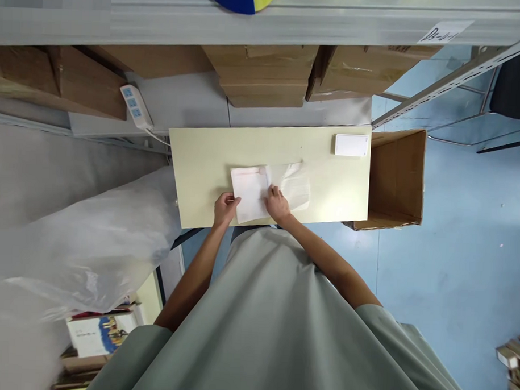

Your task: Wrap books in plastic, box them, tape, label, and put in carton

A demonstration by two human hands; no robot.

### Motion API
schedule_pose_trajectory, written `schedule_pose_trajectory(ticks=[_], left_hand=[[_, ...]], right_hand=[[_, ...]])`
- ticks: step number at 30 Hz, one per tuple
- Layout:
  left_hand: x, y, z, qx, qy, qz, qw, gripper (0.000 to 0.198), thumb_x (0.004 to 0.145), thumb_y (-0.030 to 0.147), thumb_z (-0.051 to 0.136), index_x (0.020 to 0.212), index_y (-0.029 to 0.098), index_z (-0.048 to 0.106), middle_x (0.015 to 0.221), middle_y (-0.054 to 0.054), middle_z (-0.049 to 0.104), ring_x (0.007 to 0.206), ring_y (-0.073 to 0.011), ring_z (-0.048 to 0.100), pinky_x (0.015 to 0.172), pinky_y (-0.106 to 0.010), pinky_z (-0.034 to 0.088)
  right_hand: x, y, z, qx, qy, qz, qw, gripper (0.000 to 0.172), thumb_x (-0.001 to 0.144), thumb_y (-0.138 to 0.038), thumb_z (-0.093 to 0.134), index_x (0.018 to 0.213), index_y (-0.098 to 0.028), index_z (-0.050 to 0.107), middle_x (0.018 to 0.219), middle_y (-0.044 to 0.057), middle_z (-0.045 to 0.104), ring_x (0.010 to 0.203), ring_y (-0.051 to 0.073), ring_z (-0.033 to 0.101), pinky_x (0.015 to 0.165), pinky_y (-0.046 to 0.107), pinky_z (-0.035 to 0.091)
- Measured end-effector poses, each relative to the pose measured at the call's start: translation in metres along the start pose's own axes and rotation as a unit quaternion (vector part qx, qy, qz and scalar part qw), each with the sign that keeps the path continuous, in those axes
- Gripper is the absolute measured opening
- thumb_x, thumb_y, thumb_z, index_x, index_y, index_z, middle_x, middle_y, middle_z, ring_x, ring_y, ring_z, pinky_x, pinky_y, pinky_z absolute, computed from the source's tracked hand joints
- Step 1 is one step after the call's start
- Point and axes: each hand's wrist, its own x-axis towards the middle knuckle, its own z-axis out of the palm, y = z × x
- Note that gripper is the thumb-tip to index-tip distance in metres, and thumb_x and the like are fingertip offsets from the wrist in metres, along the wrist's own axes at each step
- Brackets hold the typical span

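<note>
A flat white packet (251, 194) lies slightly tilted near the front edge of a cream tabletop. From its right side spreads a translucent plastic bag (297, 185), wrinkled and nearly flat. My left hand (226, 208) is closed at the packet's lower left edge, thumb and fingers pinched together there. With curled fingers, my right hand (277, 205) grips where the packet meets the clear plastic; its fingertips are partly hidden. I cannot tell whether the packet sits inside the bag.
A small white box (351, 145) rests at the tabletop's (201, 159) back right. An open cardboard box (397, 180) stands against the right end. Cartons (264, 75) and a power strip (136, 106) are behind, under a metal shelf beam (266, 27). A large plastic sack (100, 240) bulges at left.
</note>
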Motion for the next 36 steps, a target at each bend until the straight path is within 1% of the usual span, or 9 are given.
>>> schedule_pose_trajectory(ticks=[3,7,12,16,19,22,25,30,36], left_hand=[[-0.014,0.005,-0.014,0.002,-0.007,0.033,0.999,0.023,0.080,0.034,0.077,0.098,0.023,0.067,0.096,-0.003,0.077,0.084,-0.0201,0.073,0.079,-0.031,0.060],[-0.037,0.026,0.001,0.010,-0.026,0.081,0.996,0.023,0.084,0.034,0.076,0.100,0.025,0.062,0.097,-0.002,0.075,0.082,-0.0186,0.072,0.075,-0.030,0.060],[-0.052,0.058,0.047,-0.015,-0.069,0.136,0.988,0.025,0.086,0.030,0.077,0.098,0.026,0.055,0.096,-0.001,0.073,0.081,-0.0172,0.073,0.075,-0.028,0.058],[-0.048,0.076,0.096,-0.022,-0.119,0.139,0.983,0.024,0.093,0.029,0.078,0.101,0.025,0.056,0.100,-0.002,0.076,0.086,-0.0175,0.075,0.079,-0.028,0.059],[-0.040,0.082,0.129,-0.015,-0.155,0.123,0.980,0.021,0.096,0.024,0.076,0.110,0.023,0.061,0.112,-0.007,0.078,0.090,-0.0192,0.078,0.085,-0.031,0.061],[-0.032,0.079,0.146,0.024,-0.183,0.122,0.975,0.028,0.094,0.022,0.080,0.118,0.020,0.066,0.129,-0.013,0.076,0.101,-0.0236,0.079,0.096,-0.037,0.062],[-0.027,0.067,0.140,0.053,-0.173,0.139,0.974,0.033,0.092,0.020,0.080,0.124,0.020,0.069,0.136,-0.016,0.072,0.109,-0.0271,0.078,0.099,-0.040,0.062],[-0.023,0.032,0.105,0.068,-0.044,0.125,0.989,0.038,0.092,0.017,0.075,0.129,0.022,0.067,0.137,-0.015,0.071,0.107,-0.0252,0.078,0.106,-0.043,0.061],[-0.026,0.005,0.098,0.008,-0.122,0.079,0.989,0.041,0.084,0.016,0.082,0.122,0.023,0.069,0.113,-0.008,0.079,0.100,-0.0247,0.080,0.099,-0.043,0.065]], right_hand=[[0.005,-0.019,0.005,-0.013,-0.017,-0.007,1.000,0.058,0.112,-0.019,0.048,0.168,-0.006,0.044,0.163,0.031,0.053,0.148,0.039,0.058,0.115,0.052,0.061],[0.002,-0.020,-0.008,-0.012,-0.023,-0.005,1.000,0.058,0.112,-0.025,0.057,0.167,-0.009,0.048,0.160,0.030,0.057,0.145,0.040,0.060,0.114,0.054,0.060],[-0.012,0.005,-0.048,0.098,-0.001,-0.008,0.995,0.044,0.116,-0.030,0.053,0.156,-0.017,0.064,0.136,0.018,0.076,0.121,0.030,0.077,0.111,0.043,0.061],[-0.027,0.031,-0.078,0.227,0.063,-0.009,0.972,0.043,0.118,-0.042,0.045,0.145,-0.023,0.074,0.138,0.011,0.080,0.116,0.026,0.081,0.105,0.039,0.064],[-0.033,0.052,-0.087,0.246,0.088,0.010,0.965,0.043,0.117,-0.048,0.049,0.138,-0.023,0.077,0.141,0.013,0.079,0.119,0.028,0.081,0.103,0.040,0.065],[-0.034,0.073,-0.088,0.198,0.107,0.068,0.972,0.040,0.113,-0.042,0.056,0.139,-0.019,0.076,0.147,0.019,0.075,0.128,0.032,0.078,0.103,0.042,0.065],[-0.033,0.090,-0.085,0.161,0.130,0.103,0.973,0.040,0.110,-0.033,0.059,0.141,-0.015,0.074,0.153,0.023,0.070,0.130,0.031,0.076,0.107,0.044,0.064],[-0.034,0.098,-0.077,0.137,0.124,0.135,0.973,0.045,0.106,-0.031,0.064,0.148,-0.017,0.070,0.136,0.018,0.074,0.113,0.028,0.079,0.102,0.044,0.065],[-0.031,0.081,-0.063,0.061,0.122,0.151,0.979,0.050,0.102,-0.021,0.061,0.152,-0.026,0.070,0.132,0.014,0.071,0.108,0.028,0.078,0.103,0.043,0.063]])
